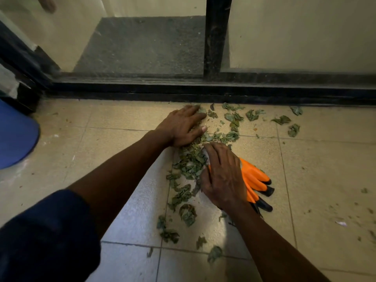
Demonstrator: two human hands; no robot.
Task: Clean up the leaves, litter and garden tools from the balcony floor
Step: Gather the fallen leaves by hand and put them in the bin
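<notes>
Dry green leaves (190,161) lie scattered over the beige floor tiles, thickest in a pile between my hands. My left hand (182,127) lies flat on the floor with straight fingers, its fingertips among leaves near the door track. My right hand (222,176) rests palm down, fingers slightly bent, on an orange garden glove with black fingertips (256,184); whether it grips the glove I cannot tell. More loose leaves (281,120) lie to the right by the track, others (188,214) nearer me.
A black sliding-door track (203,88) and a black upright frame (215,37) border the floor ahead. A blue rounded object (16,137) sits at the left edge. Small crumbs and a white scrap (340,223) dot the tiles at the right.
</notes>
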